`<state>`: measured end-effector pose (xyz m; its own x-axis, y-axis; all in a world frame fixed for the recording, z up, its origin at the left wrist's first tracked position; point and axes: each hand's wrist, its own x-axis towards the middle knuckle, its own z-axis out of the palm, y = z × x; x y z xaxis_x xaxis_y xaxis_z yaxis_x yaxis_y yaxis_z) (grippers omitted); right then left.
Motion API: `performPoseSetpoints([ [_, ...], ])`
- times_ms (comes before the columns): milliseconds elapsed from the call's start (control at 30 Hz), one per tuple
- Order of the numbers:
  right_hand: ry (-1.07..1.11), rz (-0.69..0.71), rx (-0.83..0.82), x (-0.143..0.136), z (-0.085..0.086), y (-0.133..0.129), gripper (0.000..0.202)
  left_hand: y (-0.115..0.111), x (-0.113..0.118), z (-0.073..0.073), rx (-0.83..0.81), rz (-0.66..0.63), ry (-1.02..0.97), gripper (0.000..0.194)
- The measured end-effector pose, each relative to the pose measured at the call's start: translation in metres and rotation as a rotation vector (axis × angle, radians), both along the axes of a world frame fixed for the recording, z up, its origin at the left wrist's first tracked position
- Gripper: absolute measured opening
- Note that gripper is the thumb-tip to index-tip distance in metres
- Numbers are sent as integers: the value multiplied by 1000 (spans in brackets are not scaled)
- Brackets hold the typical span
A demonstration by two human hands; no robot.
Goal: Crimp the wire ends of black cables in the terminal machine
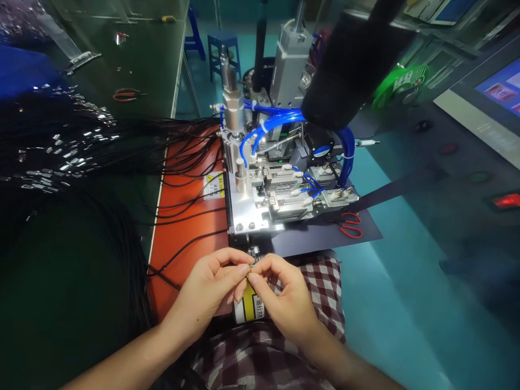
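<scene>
My left hand (pixel 217 276) and my right hand (pixel 282 284) meet fingertip to fingertip in front of my lap. Between their pinched thumbs and index fingers are thin coloured wires (pixel 252 266), mostly covered by the fingers. Just beyond them stands a metal machine (pixel 247 211) with cylinders, clamps and blue air tubes (pixel 284 116). Black cables (pixel 190 236) run over the orange-red surface (pixel 184 260) to the left of my hands. A yellow and white label (pixel 248 306) shows below the fingers.
Bundled black cables (pixel 81 146) with shiny ends cover the dark table at left, where red-handled pliers (pixel 129 95) lie. Red-handled scissors (pixel 350 225) rest right of the machine. A dark lamp-like cylinder (pixel 349 70) hangs overhead; a control panel (pixel 479 141) stands at right.
</scene>
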<state>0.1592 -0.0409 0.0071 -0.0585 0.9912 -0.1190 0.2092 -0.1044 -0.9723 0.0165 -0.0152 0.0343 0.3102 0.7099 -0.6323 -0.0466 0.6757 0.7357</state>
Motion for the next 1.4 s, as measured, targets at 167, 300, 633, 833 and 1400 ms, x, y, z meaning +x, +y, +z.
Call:
performPoseSetpoints([
  [167, -29, 27, 102, 5, 0, 1, 15, 7, -11, 3, 60, -102, -19, 20],
  [300, -69, 45, 154, 9, -1, 1, 14, 5, -14, 1, -60, -143, -88, 23],
  [633, -92, 67, 198, 9, 2, 2, 13, 2, -15, 2, -118, -74, -28, 22],
  [833, -57, 49, 80, 4, 6, 0, 13, -4, -8, 0, -28, 44, -52, 20],
  [1400, -11, 21, -97, 11, 9, 7, 8, -5, -4, -8, -77, 89, 0, 20],
])
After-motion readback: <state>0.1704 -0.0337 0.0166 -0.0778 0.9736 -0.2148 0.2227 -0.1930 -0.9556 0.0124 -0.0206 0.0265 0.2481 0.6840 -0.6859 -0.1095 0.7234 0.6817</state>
